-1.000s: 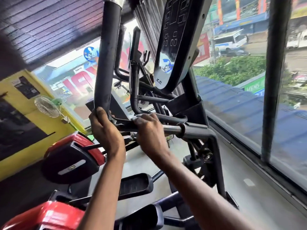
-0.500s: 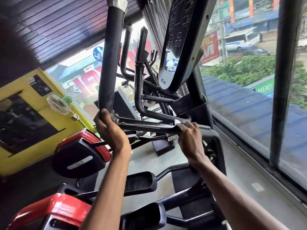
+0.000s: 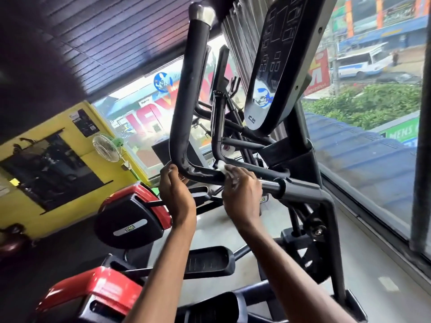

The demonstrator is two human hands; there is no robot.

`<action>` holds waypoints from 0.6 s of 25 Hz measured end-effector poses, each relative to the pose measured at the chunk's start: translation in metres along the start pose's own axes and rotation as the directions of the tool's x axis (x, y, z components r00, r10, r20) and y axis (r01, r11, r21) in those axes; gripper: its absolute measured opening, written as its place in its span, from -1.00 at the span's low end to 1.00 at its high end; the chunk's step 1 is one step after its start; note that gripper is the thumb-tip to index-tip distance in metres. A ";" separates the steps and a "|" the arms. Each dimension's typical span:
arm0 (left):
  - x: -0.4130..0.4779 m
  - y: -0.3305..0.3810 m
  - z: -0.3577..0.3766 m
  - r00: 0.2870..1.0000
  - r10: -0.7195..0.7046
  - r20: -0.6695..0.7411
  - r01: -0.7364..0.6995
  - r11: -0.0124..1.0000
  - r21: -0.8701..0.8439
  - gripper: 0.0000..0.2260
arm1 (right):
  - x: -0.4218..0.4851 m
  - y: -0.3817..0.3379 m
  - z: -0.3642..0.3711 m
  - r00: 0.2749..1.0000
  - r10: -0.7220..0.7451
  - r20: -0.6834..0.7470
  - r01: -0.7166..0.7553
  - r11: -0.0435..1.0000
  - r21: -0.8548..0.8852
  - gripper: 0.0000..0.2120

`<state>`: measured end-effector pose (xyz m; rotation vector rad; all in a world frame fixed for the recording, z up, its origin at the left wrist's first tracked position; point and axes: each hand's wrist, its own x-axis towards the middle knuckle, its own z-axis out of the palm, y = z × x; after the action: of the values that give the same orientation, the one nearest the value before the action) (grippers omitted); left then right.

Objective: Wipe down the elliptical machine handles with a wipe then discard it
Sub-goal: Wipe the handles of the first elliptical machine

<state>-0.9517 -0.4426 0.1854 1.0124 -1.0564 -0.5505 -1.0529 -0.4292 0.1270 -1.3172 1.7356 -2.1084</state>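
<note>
While the left hand (image 3: 176, 194) grips the handle (image 3: 186, 108), right hand (image 3: 242, 197) fingers (image 3: 236, 175) clasp the wipe (image 3: 221, 165) against it.

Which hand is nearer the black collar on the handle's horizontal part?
Right. The right hand holds the wipe round the handle just left of the collar, close beside it. The left hand grips the handle's bend, farther left, beyond the right hand.

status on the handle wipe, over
Left hand grips handle at the bend. Right hand holds wipe on its lower bar. Nothing blocking the bar.
</note>
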 end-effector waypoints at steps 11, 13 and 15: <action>0.027 0.040 -0.011 0.958 -0.022 0.287 -0.027 0.986 0.164 -0.77 | 0.008 -0.089 0.025 0.929 0.334 0.161 -0.364 0.737 0.570 -0.88; 0.031 0.046 -0.010 0.953 -0.031 0.303 -0.030 0.980 0.194 -0.76 | 0.013 -0.096 0.022 0.915 0.368 0.167 -0.390 0.693 0.607 -0.92; 0.032 0.052 -0.009 0.952 -0.049 0.302 -0.010 0.982 0.191 -0.74 | 0.029 -0.107 0.017 0.908 0.398 0.129 -0.375 0.638 0.672 -0.92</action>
<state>-0.9343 -0.4409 0.2444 1.1296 -1.3961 -0.6455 -1.0144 -0.4224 0.2323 -0.6205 0.9214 -2.1606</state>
